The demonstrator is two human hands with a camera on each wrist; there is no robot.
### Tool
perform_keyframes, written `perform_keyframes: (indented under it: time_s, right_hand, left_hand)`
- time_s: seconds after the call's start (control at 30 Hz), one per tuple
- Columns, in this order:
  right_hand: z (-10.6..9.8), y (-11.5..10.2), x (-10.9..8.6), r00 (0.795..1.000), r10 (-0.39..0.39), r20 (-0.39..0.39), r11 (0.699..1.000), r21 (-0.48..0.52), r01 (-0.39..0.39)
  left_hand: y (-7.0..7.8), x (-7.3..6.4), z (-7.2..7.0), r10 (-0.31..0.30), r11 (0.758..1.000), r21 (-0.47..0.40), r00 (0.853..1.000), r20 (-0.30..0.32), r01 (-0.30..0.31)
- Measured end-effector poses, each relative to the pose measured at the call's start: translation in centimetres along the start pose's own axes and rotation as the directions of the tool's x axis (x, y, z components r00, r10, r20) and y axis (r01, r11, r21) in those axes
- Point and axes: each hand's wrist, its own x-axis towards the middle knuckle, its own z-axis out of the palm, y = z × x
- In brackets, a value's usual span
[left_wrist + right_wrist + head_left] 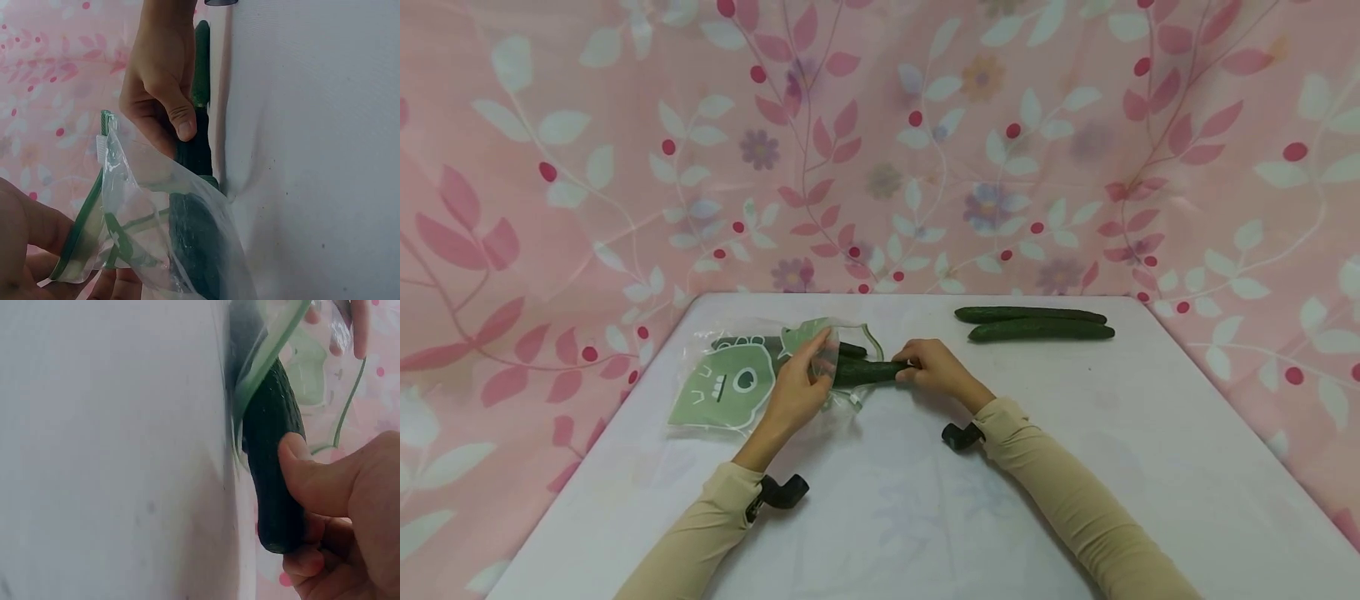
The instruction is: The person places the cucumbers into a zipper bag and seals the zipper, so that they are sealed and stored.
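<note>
A clear zip bag (722, 387) with a green cartoon face lies at the left of the table. My left hand (800, 385) pinches the green-edged rim of its mouth, as the left wrist view shows (37, 244). My right hand (934, 367) grips one end of a dark green cucumber (275, 469) between thumb and fingers. That cucumber's other end is inside the bag's mouth. A second cucumber (853, 350) lies behind it, mostly within the bag.
Two more cucumbers (1041, 330) lie side by side at the back right of the white table (880, 517). Behind the table hangs a pink curtain (880, 150) patterned with leaves and flowers. A black wrist camera (784, 492) sits on the left forearm.
</note>
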Motion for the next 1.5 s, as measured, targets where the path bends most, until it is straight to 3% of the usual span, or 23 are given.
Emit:
perform_keyframes:
  time_s: [0.17, 0.47, 1.17, 1.5]
  right_hand:
    - [0.5, -0.7, 0.3, 0.999, 0.013, -0.044, 0.999, 0.032, -0.012]
    - [1.5, -2.2, 1.5, 0.998, 0.041, -0.051, 0.998, 0.048, -0.038]
    - [3.4, -5.1, 5.0, 0.99, 0.141, -0.018, 0.986, 0.096, -0.139]
    - [4.3, -5.6, 5.8, 0.986, 0.167, 0.01, 0.984, 0.063, -0.168]
  left_hand:
    - [0.0, 0.1, 0.1, 0.0, 1.0, -0.015, 1.0, 0.001, 0.0]
    - [-0.2, 0.1, 0.0, -0.001, 1.0, -0.006, 1.0, -0.012, 0.001]
    - [-0.2, 0.0, -0.3, -0.012, 1.0, 0.008, 1.0, 0.003, 0.012]
    - [-0.2, 0.0, -0.3, -0.013, 1.0, 0.001, 1.0, 0.006, 0.013]
